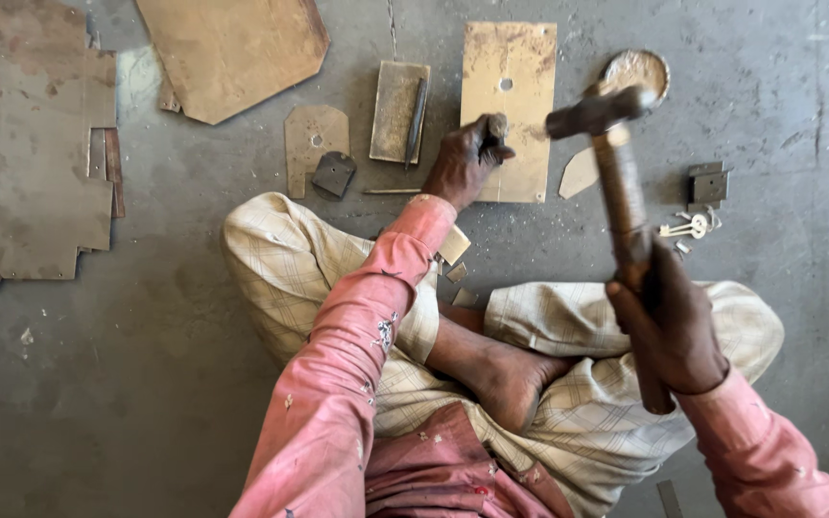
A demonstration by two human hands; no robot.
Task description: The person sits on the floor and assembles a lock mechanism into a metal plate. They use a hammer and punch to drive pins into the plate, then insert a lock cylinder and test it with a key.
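Observation:
My left hand (462, 161) is closed around a short metal punch (497, 128) held upright on a rectangular rusty metal plate (513, 91) with a small hole in it. My right hand (672, 331) grips the wooden handle of a hammer (616, 182). The hammer's dark head (595, 110) is raised to the right of the punch, apart from it. I sit cross-legged on the concrete floor, with a bare foot (506, 374) below the plate.
Rusty sheet cut-outs lie at the far left (45, 144) and top (232, 48). A small plate with a rod (401, 110), a bracket piece (316, 139), a round disc (637, 69), a dark lock body (708, 182) and white keys (688, 227) lie around the work plate.

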